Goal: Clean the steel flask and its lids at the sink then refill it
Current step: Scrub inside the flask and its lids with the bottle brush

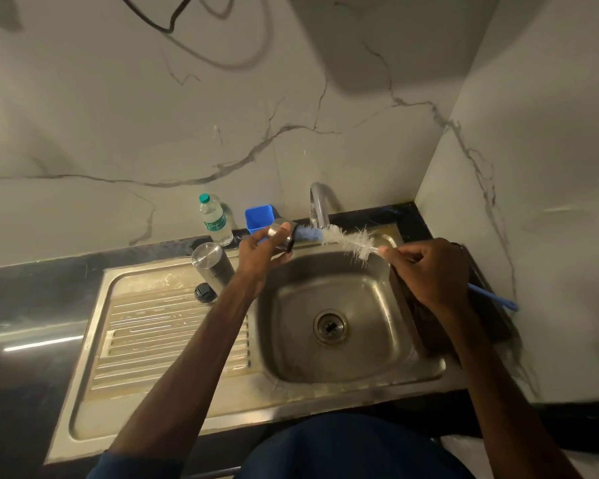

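Left hand [263, 252]: grips steel lid [278, 232] over sink [396, 340]
Right hand [429, 271]: grips bottle brush [346, 238], tip at lid's mouth
Steel flask [212, 267]: upright, left of sink
Black lid [205, 292]: just beside flask

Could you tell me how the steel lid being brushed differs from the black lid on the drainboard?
The steel lid is shiny metal, the black lid dark. The steel lid is gripped by the left hand; the black lid rests beside the flask. Both are off the flask.
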`<control>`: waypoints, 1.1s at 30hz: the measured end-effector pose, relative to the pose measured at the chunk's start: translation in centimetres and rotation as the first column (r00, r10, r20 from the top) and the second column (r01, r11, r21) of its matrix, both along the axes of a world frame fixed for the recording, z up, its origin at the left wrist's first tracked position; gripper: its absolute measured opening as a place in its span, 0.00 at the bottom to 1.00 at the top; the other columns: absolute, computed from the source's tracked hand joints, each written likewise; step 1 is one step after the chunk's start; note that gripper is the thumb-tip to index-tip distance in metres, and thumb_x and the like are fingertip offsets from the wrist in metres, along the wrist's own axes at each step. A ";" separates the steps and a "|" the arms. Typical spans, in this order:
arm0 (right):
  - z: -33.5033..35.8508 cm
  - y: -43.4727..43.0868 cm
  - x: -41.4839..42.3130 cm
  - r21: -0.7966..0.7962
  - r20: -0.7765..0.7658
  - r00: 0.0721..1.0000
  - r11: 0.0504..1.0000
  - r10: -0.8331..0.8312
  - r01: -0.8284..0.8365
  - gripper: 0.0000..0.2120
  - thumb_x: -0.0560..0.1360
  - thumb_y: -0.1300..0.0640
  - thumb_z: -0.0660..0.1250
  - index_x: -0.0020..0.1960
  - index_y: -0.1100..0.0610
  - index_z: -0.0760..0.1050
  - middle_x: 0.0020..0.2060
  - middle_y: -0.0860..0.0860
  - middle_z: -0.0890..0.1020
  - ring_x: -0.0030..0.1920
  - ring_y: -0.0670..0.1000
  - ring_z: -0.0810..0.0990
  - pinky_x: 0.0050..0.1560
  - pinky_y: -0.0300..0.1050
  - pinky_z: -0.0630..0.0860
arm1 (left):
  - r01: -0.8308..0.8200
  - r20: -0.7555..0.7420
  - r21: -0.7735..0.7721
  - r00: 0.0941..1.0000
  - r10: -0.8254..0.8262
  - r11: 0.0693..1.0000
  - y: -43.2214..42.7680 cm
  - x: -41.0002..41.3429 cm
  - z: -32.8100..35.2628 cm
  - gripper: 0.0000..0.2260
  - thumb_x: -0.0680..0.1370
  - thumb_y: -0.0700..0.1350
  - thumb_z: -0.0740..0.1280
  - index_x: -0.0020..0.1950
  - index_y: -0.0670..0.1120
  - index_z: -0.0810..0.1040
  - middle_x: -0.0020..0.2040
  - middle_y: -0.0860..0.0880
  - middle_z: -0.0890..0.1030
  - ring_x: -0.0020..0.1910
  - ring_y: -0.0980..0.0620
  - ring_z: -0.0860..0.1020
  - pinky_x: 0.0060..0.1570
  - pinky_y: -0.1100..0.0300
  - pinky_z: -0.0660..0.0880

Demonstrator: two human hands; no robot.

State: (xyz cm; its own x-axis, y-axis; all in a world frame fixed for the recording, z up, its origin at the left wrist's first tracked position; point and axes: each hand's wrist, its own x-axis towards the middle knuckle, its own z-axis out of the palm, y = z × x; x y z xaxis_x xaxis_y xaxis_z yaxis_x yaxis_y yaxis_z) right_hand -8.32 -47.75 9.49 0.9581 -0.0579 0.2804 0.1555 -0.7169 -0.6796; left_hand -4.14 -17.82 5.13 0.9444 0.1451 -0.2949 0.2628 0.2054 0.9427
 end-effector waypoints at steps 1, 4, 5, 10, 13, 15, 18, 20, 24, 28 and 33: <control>0.0 -0.3 0.1 0.007 0.004 1.000 1.000 -0.001 0.001 0.17 0.77 0.46 0.74 0.32 0.49 0.78 0.23 0.42 0.76 0.23 0.45 0.76 0.31 0.41 0.74 | 0.000 -0.001 -0.012 1.000 0.000 1.000 0.1 0.0 0.2 0.20 0.77 0.51 0.75 0.60 0.38 0.83 0.54 0.41 0.85 0.52 0.47 0.84 0.54 0.51 0.84; 0.0 0.2 0.0 0.012 0.003 1.000 1.000 0.006 -0.006 0.20 0.77 0.46 0.74 0.29 0.46 0.72 0.21 0.41 0.74 0.22 0.45 0.74 0.29 0.38 0.69 | 0.066 0.004 0.032 0.998 -0.066 0.997 -0.5 -0.2 0.2 0.18 0.78 0.52 0.74 0.60 0.38 0.83 0.55 0.40 0.85 0.54 0.47 0.83 0.53 0.52 0.83; 0.0 0.4 0.0 0.015 0.002 1.000 1.000 0.011 -0.011 0.21 0.77 0.46 0.74 0.29 0.44 0.71 0.20 0.41 0.73 0.23 0.45 0.75 0.28 0.37 0.68 | 0.076 0.007 0.049 0.997 -0.077 0.996 -0.6 -0.2 0.1 0.18 0.79 0.52 0.74 0.60 0.39 0.83 0.55 0.40 0.85 0.54 0.47 0.83 0.52 0.53 0.83; 0.4 -0.6 -0.1 0.023 0.031 0.999 0.999 0.024 -0.025 0.14 0.77 0.47 0.74 0.35 0.49 0.81 0.23 0.39 0.76 0.23 0.42 0.76 0.30 0.38 0.71 | 0.025 0.002 -0.025 1.000 -0.025 0.999 0.5 0.0 0.8 0.20 0.78 0.51 0.75 0.62 0.37 0.82 0.52 0.42 0.85 0.51 0.49 0.83 0.55 0.53 0.83; 0.2 0.3 -0.1 0.026 0.019 1.000 0.999 0.021 -0.022 0.14 0.77 0.46 0.74 0.34 0.47 0.80 0.22 0.39 0.75 0.25 0.43 0.77 0.28 0.36 0.67 | 0.078 0.020 0.040 0.997 -0.079 0.996 -0.5 -0.2 0.7 0.19 0.78 0.51 0.75 0.60 0.37 0.83 0.55 0.38 0.84 0.53 0.47 0.83 0.57 0.51 0.83; 0.2 0.6 -0.1 0.025 0.018 1.000 0.999 0.023 -0.023 0.15 0.78 0.46 0.74 0.34 0.47 0.80 0.21 0.39 0.74 0.26 0.41 0.77 0.27 0.36 0.66 | 0.073 0.030 0.040 0.997 -0.074 0.997 -0.9 -0.4 0.7 0.19 0.79 0.51 0.74 0.60 0.38 0.83 0.56 0.37 0.84 0.54 0.46 0.82 0.58 0.49 0.82; 0.1 -0.5 -0.2 0.012 0.023 1.000 1.000 0.010 -0.011 0.14 0.78 0.46 0.74 0.36 0.50 0.83 0.22 0.39 0.75 0.27 0.40 0.79 0.29 0.35 0.65 | 0.032 0.009 -0.046 0.999 -0.032 0.998 -0.3 -0.4 1.1 0.23 0.79 0.51 0.74 0.62 0.33 0.80 0.52 0.38 0.83 0.54 0.45 0.83 0.61 0.46 0.81; -0.4 -0.7 -0.2 -0.020 0.000 1.000 1.000 -0.009 0.009 0.15 0.78 0.45 0.73 0.37 0.53 0.84 0.23 0.38 0.75 0.29 0.39 0.79 0.29 0.34 0.64 | 0.046 -0.017 -0.083 0.999 -0.048 0.996 -0.4 -0.6 1.4 0.24 0.79 0.51 0.73 0.65 0.32 0.77 0.55 0.38 0.84 0.58 0.41 0.83 0.62 0.46 0.81; -1.5 0.0 -0.5 -0.047 -0.049 0.999 0.999 -0.023 0.021 0.18 0.80 0.44 0.70 0.39 0.55 0.85 0.25 0.37 0.76 0.30 0.36 0.79 0.29 0.30 0.62 | 0.046 -0.041 -0.144 0.998 -0.052 0.989 -0.8 -0.4 2.4 0.24 0.80 0.49 0.72 0.68 0.33 0.75 0.59 0.36 0.84 0.61 0.38 0.83 0.62 0.45 0.80; -1.0 -0.6 -1.0 -0.018 -0.047 0.998 0.999 -0.046 0.045 0.16 0.79 0.44 0.70 0.39 0.54 0.85 0.25 0.38 0.77 0.27 0.37 0.78 0.30 0.34 0.65 | 0.003 -0.035 -0.194 0.999 -0.010 0.981 -0.1 0.4 3.4 0.26 0.79 0.48 0.73 0.71 0.34 0.73 0.60 0.36 0.83 0.60 0.39 0.84 0.59 0.46 0.82; -1.6 1.1 -1.0 -0.026 -0.065 0.997 0.999 -0.041 0.039 0.19 0.80 0.42 0.69 0.36 0.53 0.83 0.31 0.42 0.84 0.28 0.39 0.80 0.33 0.44 0.79 | -0.027 -0.054 -0.191 0.998 0.016 0.981 -1.0 0.3 3.7 0.20 0.80 0.47 0.73 0.65 0.36 0.76 0.53 0.40 0.85 0.56 0.40 0.85 0.57 0.47 0.83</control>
